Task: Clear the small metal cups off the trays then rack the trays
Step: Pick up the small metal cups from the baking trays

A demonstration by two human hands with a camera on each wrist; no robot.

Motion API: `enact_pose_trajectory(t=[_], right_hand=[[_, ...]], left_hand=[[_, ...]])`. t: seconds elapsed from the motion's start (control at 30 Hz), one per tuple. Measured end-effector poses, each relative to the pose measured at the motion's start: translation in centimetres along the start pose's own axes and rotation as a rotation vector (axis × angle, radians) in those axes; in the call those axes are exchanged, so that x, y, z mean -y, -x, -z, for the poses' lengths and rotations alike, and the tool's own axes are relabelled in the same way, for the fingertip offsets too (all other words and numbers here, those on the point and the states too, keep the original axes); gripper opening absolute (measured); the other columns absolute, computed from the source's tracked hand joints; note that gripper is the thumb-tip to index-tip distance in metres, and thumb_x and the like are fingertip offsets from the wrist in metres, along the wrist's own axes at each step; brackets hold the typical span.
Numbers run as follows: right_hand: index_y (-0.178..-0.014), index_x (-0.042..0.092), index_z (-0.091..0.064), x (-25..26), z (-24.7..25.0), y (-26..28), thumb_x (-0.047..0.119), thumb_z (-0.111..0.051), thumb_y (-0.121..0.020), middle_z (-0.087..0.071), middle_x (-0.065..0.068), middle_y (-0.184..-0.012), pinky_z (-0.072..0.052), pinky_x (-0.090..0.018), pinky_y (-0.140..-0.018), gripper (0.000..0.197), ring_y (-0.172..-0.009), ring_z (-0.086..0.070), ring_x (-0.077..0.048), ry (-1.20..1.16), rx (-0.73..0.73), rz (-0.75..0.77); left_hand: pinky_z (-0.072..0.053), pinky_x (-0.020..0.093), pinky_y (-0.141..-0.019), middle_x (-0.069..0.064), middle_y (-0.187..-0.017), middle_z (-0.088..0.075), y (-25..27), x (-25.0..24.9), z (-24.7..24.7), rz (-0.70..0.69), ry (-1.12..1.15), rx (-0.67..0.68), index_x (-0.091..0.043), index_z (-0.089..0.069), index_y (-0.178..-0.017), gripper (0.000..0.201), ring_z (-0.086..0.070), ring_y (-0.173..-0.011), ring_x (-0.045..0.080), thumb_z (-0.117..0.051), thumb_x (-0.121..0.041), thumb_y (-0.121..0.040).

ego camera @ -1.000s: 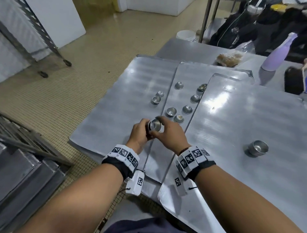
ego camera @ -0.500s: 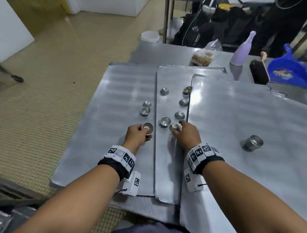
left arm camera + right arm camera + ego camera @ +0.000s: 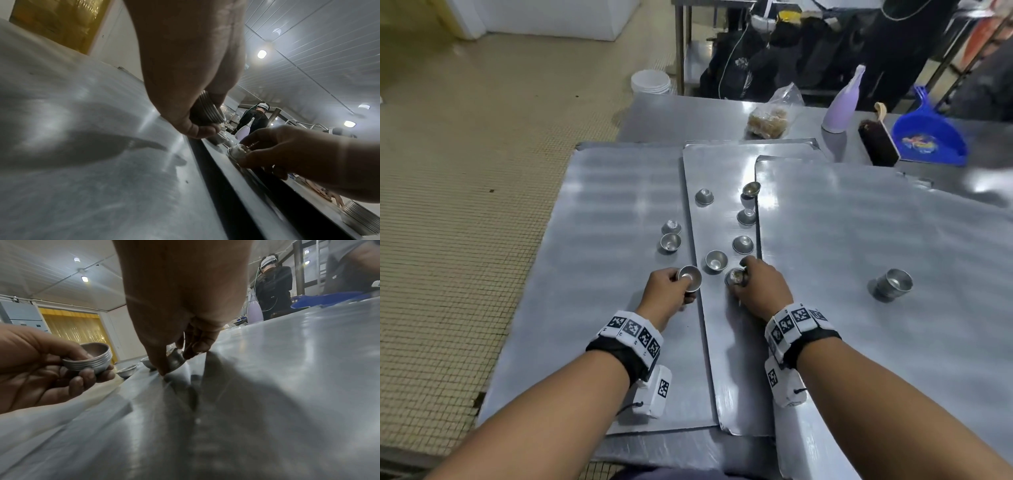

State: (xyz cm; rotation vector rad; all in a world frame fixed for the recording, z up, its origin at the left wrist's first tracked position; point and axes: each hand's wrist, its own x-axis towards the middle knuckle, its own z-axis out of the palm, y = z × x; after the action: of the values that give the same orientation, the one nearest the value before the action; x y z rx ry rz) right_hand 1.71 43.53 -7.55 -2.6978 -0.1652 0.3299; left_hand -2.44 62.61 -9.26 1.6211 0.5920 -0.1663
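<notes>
Fingers (image 3: pixel 743 265) pinch cup (image 3: pixel 735 277) beside right tray's raised edge (image 3: pixel 759 240).

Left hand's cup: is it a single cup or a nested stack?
A nested stack. The right wrist view shows several rims layered one inside another, gripped by the left hand.

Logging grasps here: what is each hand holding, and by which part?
Left hand holds a nested stack of cups by its sides and underside. Right hand pinches a single cup by its rim and side on the middle tray.
</notes>
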Motion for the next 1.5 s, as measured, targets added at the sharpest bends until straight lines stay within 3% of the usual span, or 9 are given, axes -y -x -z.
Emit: enact_pose_trajectory(t=[0.1, 0.3, 0.4, 0.53, 0.87, 1.03, 1.17, 1.37, 1.5], right_hand=[[-0.134, 0.014, -0.055, -0.1, 0.3, 0.3, 0.021, -0.063, -0.087, -0.054, -0.012, -0.129, -0.042, -0.033, -0.091, 0.048, -0.115, -0.056, -0.033, -0.047, 0.026, 0.041], [-0.108, 0.016, -0.055, -0.1, 0.1, 0.8, 0.011, -0.061, -0.080, -0.061, -0.006, -0.112, -0.040, -0.032, -0.076, 0.030, -0.098, -0.059, -0.029, -0.168, -0.001, 0.103], [-0.098, 0.019, -0.051, -0.2, 0.1, 0.7, 0.015, -0.061, -0.080, -0.068, -0.001, -0.099, -0.047, -0.034, -0.075, 0.021, -0.091, -0.062, -0.026, -0.203, 0.022, 0.113], [-0.098, 0.019, -0.050, -0.7, 0.3, 0.8, 0.032, -0.071, -0.083, -0.059, 0.003, -0.088, -0.037, -0.031, -0.067, 0.029, -0.080, -0.054, -0.022, -0.152, 0.055, 0.142], [-0.136, 0.018, -0.054, -1.2, 0.5, 0.4, 0.032, -0.073, -0.082, -0.066, -0.004, -0.128, -0.045, -0.031, -0.093, 0.059, -0.117, -0.061, -0.026, -0.056, 0.155, 0.206], [-0.113, 0.020, -0.069, -1.3, 0.2, 0.5, 0.036, -0.072, -0.079, -0.070, -0.005, -0.108, -0.040, -0.025, -0.076, 0.037, -0.103, -0.064, -0.025, -0.037, 0.128, 0.183], [-0.119, 0.029, -0.065, -0.7, 0.5, 0.8, 0.035, -0.071, -0.081, -0.073, -0.001, -0.108, -0.043, -0.026, -0.077, 0.039, -0.102, -0.065, -0.023, -0.114, 0.088, 0.206], [-0.118, 0.025, -0.063, 1.7, 0.4, 1.0, 0.046, -0.078, -0.076, -0.073, -0.001, -0.102, -0.051, -0.033, -0.079, 0.049, -0.095, -0.067, -0.022, -0.205, 0.014, 0.266], [-0.113, 0.026, -0.062, 3.4, 0.1, 1.3, 0.050, -0.075, -0.077, -0.071, 0.002, -0.101, -0.047, -0.030, -0.071, 0.045, -0.090, -0.066, -0.022, -0.225, -0.006, 0.297]], left_hand=[[-0.044, 0.029, -0.057, 0.011, -0.069, -0.071, 0.0, -0.4, -0.7, 0.000, 0.013, 0.001, -0.002, -0.069, -0.094, 0.015, -0.065, -0.053, 0.016, -0.054, -0.007, -0.093], [-0.044, 0.026, -0.056, 0.011, -0.071, -0.071, 0.2, -0.6, -1.3, -0.003, 0.037, -0.030, -0.007, -0.069, -0.090, 0.014, -0.067, -0.055, 0.016, -0.055, -0.008, -0.093], [-0.045, 0.027, -0.057, 0.010, -0.068, -0.071, 0.4, -0.4, -1.3, -0.002, 0.039, -0.052, -0.007, -0.069, -0.088, 0.015, -0.066, -0.053, 0.015, -0.054, -0.007, -0.092], [-0.048, 0.030, -0.060, 0.012, -0.071, -0.071, 0.6, 0.1, -1.4, 0.011, 0.044, -0.072, -0.009, -0.069, -0.087, 0.016, -0.066, -0.051, 0.015, -0.054, -0.006, -0.092], [-0.054, 0.043, -0.071, 0.009, -0.063, -0.070, 1.2, 1.1, -1.3, 0.014, 0.072, -0.092, -0.003, -0.070, -0.085, 0.016, -0.066, -0.061, 0.028, -0.055, -0.003, -0.092], [-0.052, 0.039, -0.065, 0.009, -0.062, -0.069, 1.6, 1.3, -1.2, -0.024, 0.033, -0.096, -0.005, -0.070, -0.086, 0.017, -0.066, -0.061, 0.026, -0.054, -0.003, -0.094], [-0.051, 0.034, -0.061, 0.012, -0.065, -0.069, 1.5, 1.3, -1.0, -0.047, 0.033, -0.126, -0.006, -0.070, -0.085, 0.019, -0.067, -0.059, 0.022, -0.053, -0.003, -0.094], [-0.052, 0.032, -0.061, 0.013, -0.069, -0.070, 0.7, 1.2, -0.4, -0.035, 0.066, -0.135, -0.002, -0.071, -0.088, 0.018, -0.066, -0.055, 0.018, -0.054, -0.005, -0.092], [-0.050, 0.035, -0.064, 0.011, -0.070, -0.065, 0.4, 0.6, -0.6, 0.052, 0.290, -0.084, 0.000, -0.074, -0.085, 0.018, -0.063, -0.060, 0.024, -0.064, -0.015, -0.086]])
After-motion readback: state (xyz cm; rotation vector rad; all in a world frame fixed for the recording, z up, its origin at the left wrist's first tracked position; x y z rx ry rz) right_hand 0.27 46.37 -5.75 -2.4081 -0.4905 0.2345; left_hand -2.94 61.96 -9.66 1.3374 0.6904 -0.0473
